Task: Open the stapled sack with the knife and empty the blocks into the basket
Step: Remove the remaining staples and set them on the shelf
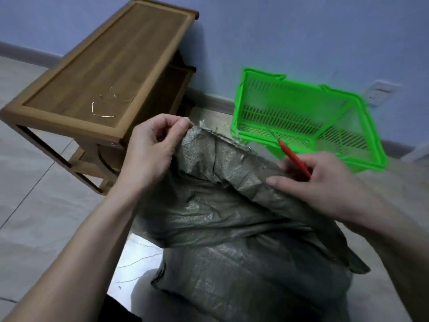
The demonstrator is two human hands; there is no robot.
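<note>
A grey-green woven sack [232, 228] stands on the floor in front of me, its folded top edge running from upper left to right. My left hand [151, 147] pinches the sack's top left corner. My right hand [320, 182] holds a red-handled knife [293, 158], its tip pointing up-left toward the basket, while the fingers rest on the sack's folded top. A bright green plastic basket [348, 149] sits empty on the floor beyond the sack, against the wall. The blocks are hidden inside the sack.
A low wooden table [111, 61] stands at the left with several bent metal staples [104, 108] lying on its top. A blue wall with a socket [380, 91] is behind. The floor is pale tile.
</note>
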